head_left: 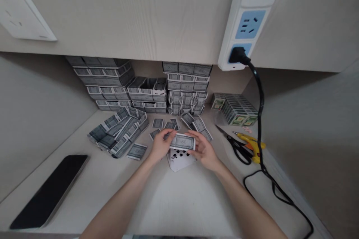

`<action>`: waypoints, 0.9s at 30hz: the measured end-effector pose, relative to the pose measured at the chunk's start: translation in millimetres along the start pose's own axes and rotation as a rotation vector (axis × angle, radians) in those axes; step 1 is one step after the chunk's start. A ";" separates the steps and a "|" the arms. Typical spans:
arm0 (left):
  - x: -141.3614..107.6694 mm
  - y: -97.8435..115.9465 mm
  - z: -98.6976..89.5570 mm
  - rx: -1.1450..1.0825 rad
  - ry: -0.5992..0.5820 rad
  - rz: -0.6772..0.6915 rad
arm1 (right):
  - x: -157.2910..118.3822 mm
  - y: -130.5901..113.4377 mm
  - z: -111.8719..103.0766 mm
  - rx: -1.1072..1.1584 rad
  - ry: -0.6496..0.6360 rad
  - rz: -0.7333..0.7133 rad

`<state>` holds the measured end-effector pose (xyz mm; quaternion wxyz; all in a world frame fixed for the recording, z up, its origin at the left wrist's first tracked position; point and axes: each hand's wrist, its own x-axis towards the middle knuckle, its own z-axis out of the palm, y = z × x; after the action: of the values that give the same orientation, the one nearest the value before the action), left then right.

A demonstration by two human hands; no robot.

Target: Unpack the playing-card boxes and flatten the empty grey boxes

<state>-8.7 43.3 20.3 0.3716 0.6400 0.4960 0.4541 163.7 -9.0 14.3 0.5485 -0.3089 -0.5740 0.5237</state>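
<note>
Looking down through the head camera, I see the left hand (162, 145) pinching one end of a patterned card (183, 142) between thumb and fingers, while the right hand (205, 150) grips its other end the same way. The card sits level, back side up, above loose face-up cards (179, 160) on the white desk (168, 201), a spade eight among them. Beyond the hands I have more scattered cards (158, 123) and stacked card boxes (186, 82). An open card tray (120, 130) lies to the left; black scissors (238, 147) and a yellow glue gun (254, 145) lie to the right.
</note>
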 end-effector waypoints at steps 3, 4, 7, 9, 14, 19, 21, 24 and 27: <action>-1.4 -1.7 2.4 0.004 -0.005 0.020 | -0.3 -0.2 0.2 0.018 0.000 0.004; -2.0 -2.3 3.3 0.005 -0.010 0.024 | -0.3 -0.2 0.4 0.025 0.001 0.004; -4.0 -3.7 6.5 0.002 -0.023 0.022 | -0.1 1.0 1.5 0.047 0.002 0.006; -5.5 -4.4 9.2 -0.002 -0.027 0.012 | -0.2 2.2 2.9 0.061 0.003 0.012; -8.9 -7.9 14.9 -0.046 -0.073 0.024 | -1.0 3.8 6.8 0.044 0.021 0.034; -10.2 -9.4 15.9 -0.068 -0.066 0.025 | -1.4 4.2 7.1 0.042 0.011 0.039; -10.3 -8.5 15.5 -0.074 -0.066 0.026 | -1.3 4.1 7.0 0.034 0.008 0.041; -10.3 -6.9 15.1 -0.073 -0.078 0.009 | -1.2 3.1 7.4 0.027 0.009 0.035; -10.4 -6.3 15.5 -0.078 -0.094 -0.001 | -1.1 2.4 8.0 0.025 0.012 0.024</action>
<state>3.1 34.3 7.5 0.4195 0.6454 0.4602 0.4424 155.8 -11.5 12.8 0.5495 -0.3120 -0.5604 0.5354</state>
